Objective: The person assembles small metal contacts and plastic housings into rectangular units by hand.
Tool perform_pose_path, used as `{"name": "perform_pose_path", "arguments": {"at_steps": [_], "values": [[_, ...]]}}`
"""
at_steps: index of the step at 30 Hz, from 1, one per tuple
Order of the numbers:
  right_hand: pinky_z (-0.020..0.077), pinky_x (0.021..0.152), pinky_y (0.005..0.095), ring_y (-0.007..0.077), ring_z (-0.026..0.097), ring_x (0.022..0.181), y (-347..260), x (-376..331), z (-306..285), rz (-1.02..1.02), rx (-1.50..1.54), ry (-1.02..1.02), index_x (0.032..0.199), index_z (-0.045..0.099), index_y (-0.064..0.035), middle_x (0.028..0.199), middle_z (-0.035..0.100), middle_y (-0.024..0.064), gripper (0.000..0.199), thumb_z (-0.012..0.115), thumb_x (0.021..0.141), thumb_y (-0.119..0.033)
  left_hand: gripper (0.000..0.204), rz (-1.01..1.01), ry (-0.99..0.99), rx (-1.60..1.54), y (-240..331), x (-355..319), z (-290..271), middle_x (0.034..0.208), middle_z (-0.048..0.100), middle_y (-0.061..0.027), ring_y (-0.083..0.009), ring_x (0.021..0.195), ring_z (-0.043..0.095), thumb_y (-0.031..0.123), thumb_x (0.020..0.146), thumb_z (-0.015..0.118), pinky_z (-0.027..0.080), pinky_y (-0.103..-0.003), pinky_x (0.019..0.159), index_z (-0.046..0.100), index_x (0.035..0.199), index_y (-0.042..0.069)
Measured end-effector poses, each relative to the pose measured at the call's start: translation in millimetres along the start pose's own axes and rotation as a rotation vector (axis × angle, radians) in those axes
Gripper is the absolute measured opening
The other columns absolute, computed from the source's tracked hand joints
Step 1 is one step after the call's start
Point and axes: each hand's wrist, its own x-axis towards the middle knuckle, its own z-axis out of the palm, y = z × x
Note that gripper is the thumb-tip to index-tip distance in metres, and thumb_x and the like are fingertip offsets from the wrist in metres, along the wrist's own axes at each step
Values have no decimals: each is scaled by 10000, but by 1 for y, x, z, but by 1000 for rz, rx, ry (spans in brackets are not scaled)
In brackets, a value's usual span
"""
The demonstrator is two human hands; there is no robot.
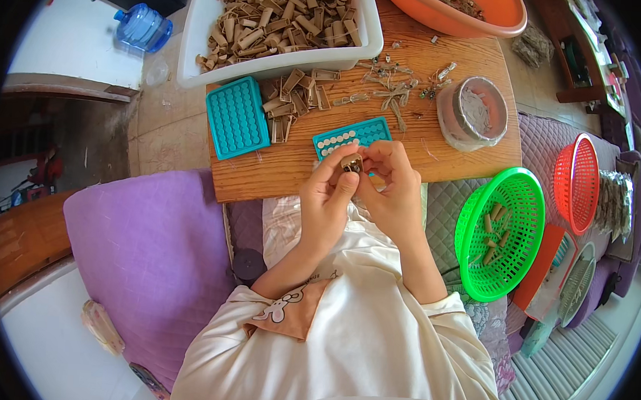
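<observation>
My left hand (325, 200) is closed round a small brown plastic casing (351, 161), whose open end shows a dark inside. Close against it is my right hand (389, 185), its thumb and fingers pinched together; what they grip is too small to make out. Just beyond both hands, at the table's near side, lies a small teal tray (371, 130) with round white pieces (331, 142) in part of its hollows. A larger teal tray (238, 117) with rows of hollows lies to the left. Beside it is a loose heap of brown casings (297, 97).
A white bin (368, 43) full of brown casings stands at the table's (472, 63) far left. Wire bundles (395, 92), a plastic-lined tub (500, 122) and an orange basin (482, 26) are on the right. A green basket (469, 269) with several casings sits beside me, near a red basket (577, 181).
</observation>
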Motion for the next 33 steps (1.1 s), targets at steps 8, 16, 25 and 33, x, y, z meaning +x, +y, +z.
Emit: {"name": "perform_pose_path", "arguments": {"at_steps": [8, 16, 25, 33], "values": [[478, 633, 271, 171, 587, 690, 49, 17, -27, 194, 264, -208, 953, 485, 16, 818, 585, 112, 258, 590, 717, 31, 340, -175, 17, -83, -3, 4, -32, 1023, 557, -87, -148, 876, 567, 111, 840, 529, 481, -247, 748, 445, 1153, 10], [461, 623, 341, 289, 578, 737, 80, 35, -21, -15, -561, -122, 925, 521, -4, 812, 583, 145, 232, 609, 715, -50, 433, -309, 46, -149, -8, 7, -55, 1032, 558, -115, -213, 825, 609, 147, 781, 610, 542, -278, 666, 439, 1157, 17], [446, 598, 373, 276, 540, 711, 87, 31, 3, -154, -900, -111, 852, 501, -54, 723, 548, 104, 166, 583, 712, -90, 391, -429, -10, -202, -4, 5, -52, 1008, 552, -133, -187, 728, 621, 159, 798, 589, 541, -242, 575, 453, 1133, 10], [461, 579, 336, 247, 555, 686, 65, 19, -3, -337, -578, -46, 852, 524, -50, 779, 559, 94, 222, 592, 642, -27, 362, -359, 17, -177, -13, 5, -53, 1001, 558, -96, -190, 840, 598, 148, 826, 550, 520, -303, 718, 441, 1147, 21]]}}
